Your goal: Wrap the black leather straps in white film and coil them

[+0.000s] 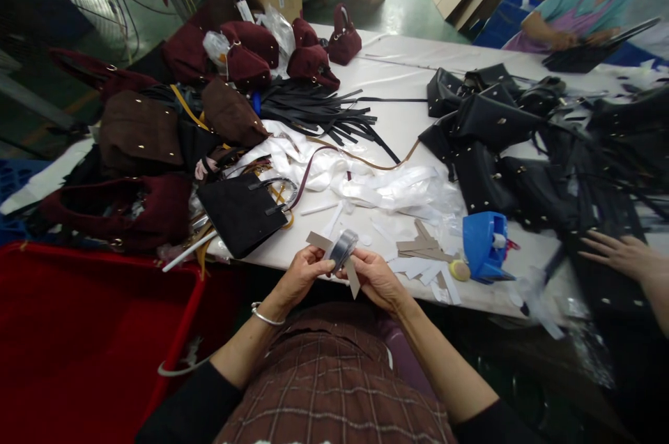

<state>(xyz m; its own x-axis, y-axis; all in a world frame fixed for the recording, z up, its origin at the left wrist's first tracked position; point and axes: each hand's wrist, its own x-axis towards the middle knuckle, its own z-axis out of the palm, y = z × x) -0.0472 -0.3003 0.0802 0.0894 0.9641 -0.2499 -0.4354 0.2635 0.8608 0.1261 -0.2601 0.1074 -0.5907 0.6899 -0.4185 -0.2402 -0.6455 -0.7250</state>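
Left of the blue dispenser (pixel 481 245), the left hand (pixel 306 273) gripped a tape roll (pixel 343 245) and the right hand (pixel 375 278) a grey strip (pixel 354 280), partly hidden by fingers. Beyond the dispenser, black bags (pixel 494 123) blurred together, cut off rightward.

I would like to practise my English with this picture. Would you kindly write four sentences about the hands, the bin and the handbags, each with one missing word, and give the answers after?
1. The grey roll of tape is between the left hand and the ____ hand.
2. A silver bracelet circles the person's ____ wrist.
3. The large bin beside the table is coloured ____.
4. The handbags piled on the right side of the table are coloured ____.

Missing words: right; left; red; black.
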